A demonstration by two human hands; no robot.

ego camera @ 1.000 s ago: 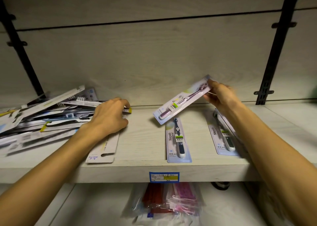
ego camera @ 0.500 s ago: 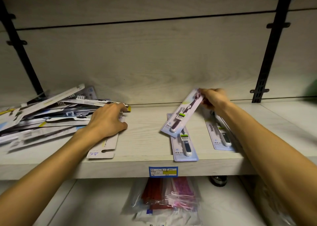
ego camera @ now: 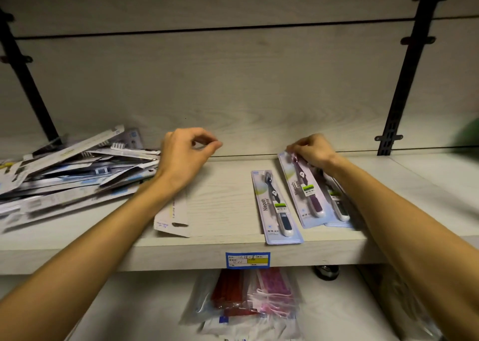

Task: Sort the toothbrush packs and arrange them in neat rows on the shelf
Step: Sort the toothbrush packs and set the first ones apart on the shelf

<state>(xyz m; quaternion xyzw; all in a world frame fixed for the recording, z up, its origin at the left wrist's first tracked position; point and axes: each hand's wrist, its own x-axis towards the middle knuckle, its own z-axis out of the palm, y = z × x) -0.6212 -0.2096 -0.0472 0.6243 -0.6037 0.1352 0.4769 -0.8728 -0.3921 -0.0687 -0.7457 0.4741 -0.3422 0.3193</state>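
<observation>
A messy pile of toothbrush packs [ego camera: 70, 174] lies at the left of the pale wooden shelf [ego camera: 223, 211]. My left hand [ego camera: 184, 159] hovers just right of the pile with fingers loosely curled, holding nothing. A face-down pack [ego camera: 173, 219] lies under my left wrist. My right hand [ego camera: 311, 151] pinches the top end of a purple toothbrush pack [ego camera: 303, 193], which lies on the shelf over another pack [ego camera: 339, 208]. A dark blue toothbrush pack [ego camera: 277, 206] lies to its left, overhanging the front edge.
Black bracket rails run up the back wall at the left [ego camera: 28, 86] and right [ego camera: 407, 81]. A blue and yellow price label [ego camera: 247, 259] sits on the shelf's front edge. Bagged red and pink items [ego camera: 248, 296] lie on the lower shelf.
My right hand has lowered the purple pack from the air onto the pack at the right. My left hand has lifted off the face-down pack and moved right, away from the pile.
</observation>
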